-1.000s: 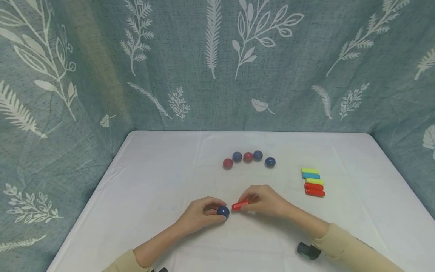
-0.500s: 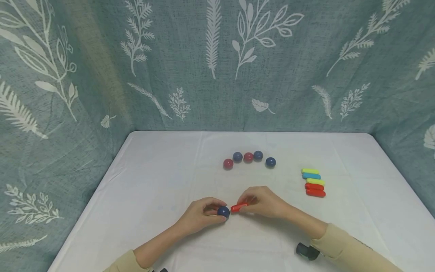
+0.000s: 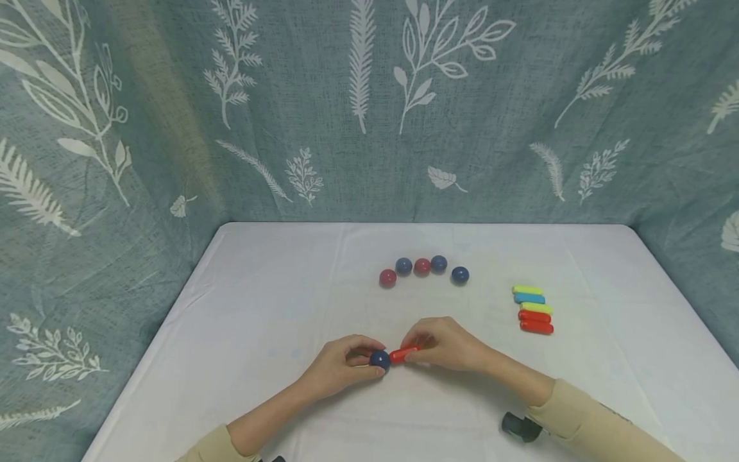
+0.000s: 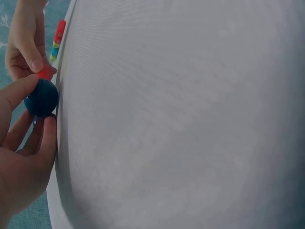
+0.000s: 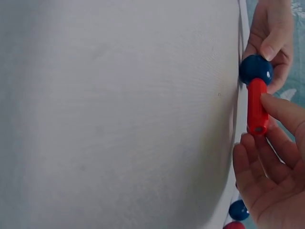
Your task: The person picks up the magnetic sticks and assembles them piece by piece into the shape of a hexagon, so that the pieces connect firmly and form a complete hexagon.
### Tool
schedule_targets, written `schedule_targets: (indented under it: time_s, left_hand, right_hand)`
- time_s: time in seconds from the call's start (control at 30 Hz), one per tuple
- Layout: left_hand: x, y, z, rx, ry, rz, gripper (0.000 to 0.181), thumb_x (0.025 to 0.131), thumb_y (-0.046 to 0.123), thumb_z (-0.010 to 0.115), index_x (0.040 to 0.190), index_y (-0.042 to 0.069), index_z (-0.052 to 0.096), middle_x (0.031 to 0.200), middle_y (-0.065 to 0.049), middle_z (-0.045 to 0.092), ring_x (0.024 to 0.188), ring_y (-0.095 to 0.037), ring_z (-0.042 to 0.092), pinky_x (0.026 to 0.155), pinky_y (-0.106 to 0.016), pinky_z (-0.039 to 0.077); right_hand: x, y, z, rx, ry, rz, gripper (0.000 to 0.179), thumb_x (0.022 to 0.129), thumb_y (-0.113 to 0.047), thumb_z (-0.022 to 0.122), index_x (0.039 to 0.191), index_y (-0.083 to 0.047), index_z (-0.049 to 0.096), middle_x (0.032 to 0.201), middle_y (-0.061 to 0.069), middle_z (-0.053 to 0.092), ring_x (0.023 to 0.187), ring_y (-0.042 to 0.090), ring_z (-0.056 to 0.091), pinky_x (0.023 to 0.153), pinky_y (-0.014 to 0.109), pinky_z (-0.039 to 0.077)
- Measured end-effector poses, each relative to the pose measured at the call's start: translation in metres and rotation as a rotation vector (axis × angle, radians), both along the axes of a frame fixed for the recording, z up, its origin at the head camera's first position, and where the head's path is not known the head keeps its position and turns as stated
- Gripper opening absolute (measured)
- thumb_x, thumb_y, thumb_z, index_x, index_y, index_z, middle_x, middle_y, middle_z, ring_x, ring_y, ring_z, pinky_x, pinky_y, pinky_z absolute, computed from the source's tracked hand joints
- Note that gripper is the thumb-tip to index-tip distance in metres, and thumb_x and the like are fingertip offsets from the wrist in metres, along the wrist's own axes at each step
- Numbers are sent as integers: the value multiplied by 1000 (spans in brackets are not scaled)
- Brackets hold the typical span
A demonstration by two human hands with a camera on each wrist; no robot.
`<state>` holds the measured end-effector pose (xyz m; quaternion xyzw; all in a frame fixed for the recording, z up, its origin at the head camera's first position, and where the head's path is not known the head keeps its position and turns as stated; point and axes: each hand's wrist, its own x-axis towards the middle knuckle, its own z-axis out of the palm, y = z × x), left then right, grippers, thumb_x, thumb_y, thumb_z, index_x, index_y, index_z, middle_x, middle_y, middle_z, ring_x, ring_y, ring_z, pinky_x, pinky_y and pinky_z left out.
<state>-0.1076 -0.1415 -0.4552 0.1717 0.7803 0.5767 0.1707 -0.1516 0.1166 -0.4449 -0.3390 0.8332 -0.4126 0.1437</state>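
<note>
My left hand (image 3: pixel 345 364) pinches a dark blue ball (image 3: pixel 379 360) between thumb and fingers, near the middle of the white table. From the right, my right hand (image 3: pixel 447 344) holds a short red rod (image 3: pixel 402 355) between thumb and fingers. One end of the rod meets the ball's right side. In the right wrist view the red rod (image 5: pixel 258 107) lines up with the blue ball (image 5: pixel 256 69), and a small hole shows in its near end. The left wrist view has the ball (image 4: pixel 42 98) largely covering the rod (image 4: pixel 45 72).
Farther back, several red and blue balls (image 3: pixel 422 267) lie in a loose arc. To the right, yellow, blue and red rods (image 3: pixel 534 316) lie side by side. A dark cylindrical object (image 3: pixel 521 427) is by the right sleeve. A patterned curtain (image 3: pixel 323 115) surrounds the white table (image 3: pixel 260 289).
My right hand has moved slightly left with the red rod, closing the small gap to the blue ball. The left hand and its ball have stayed almost in place.
</note>
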Motion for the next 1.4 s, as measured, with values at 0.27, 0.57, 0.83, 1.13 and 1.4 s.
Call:
schedule_targets:
  time_s: [0.27, 0.57, 0.83, 1.13, 1.4]
  left_hand:
    - [0, 0, 1, 10, -17, 0, 40, 83, 13, 78, 118, 1, 64, 118, -13, 63, 110, -28, 61, 92, -27, 48]
    - [1, 1, 2, 7, -15, 9, 39, 82, 13, 78, 117, 2, 65, 118, -11, 64, 109, -27, 61, 91, -26, 49]
    - [1, 1, 2, 10, -13, 8, 39, 83, 13, 78, 118, 2, 65, 118, -11, 64, 109, -26, 61, 92, -26, 48]
    - [1, 1, 0, 8, 4, 12, 39, 82, 11, 78, 117, 0, 64, 118, -13, 64, 111, -28, 62, 92, -25, 48]
    - [1, 2, 0, 16, -6, 14, 39, 82, 11, 78, 117, 0, 64, 117, -13, 64, 110, -28, 62, 92, -26, 49]
  right_hand:
    - [-1, 3, 6, 34, -19, -52, 15, 87, -24, 75, 101, -22, 73, 94, -16, 68, 88, 7, 61, 79, 28, 51]
    - [-22, 31, 16, 28, 70, -298, 15, 88, -16, 72, 104, -16, 73, 96, -9, 68, 88, 13, 60, 82, 31, 53]
    - [-52, 64, 14, -34, 123, -551, 31, 89, -13, 71, 118, -5, 67, 116, 12, 63, 98, 26, 61, 85, 41, 53]
    - [-71, 78, 10, 45, 14, -601, 43, 90, -20, 70, 128, -4, 60, 129, 17, 56, 109, 33, 58, 86, 45, 49]
    - [-77, 77, 9, 97, -16, -590, 44, 90, -21, 70, 128, -4, 59, 130, 19, 56, 113, 35, 56, 88, 47, 48]
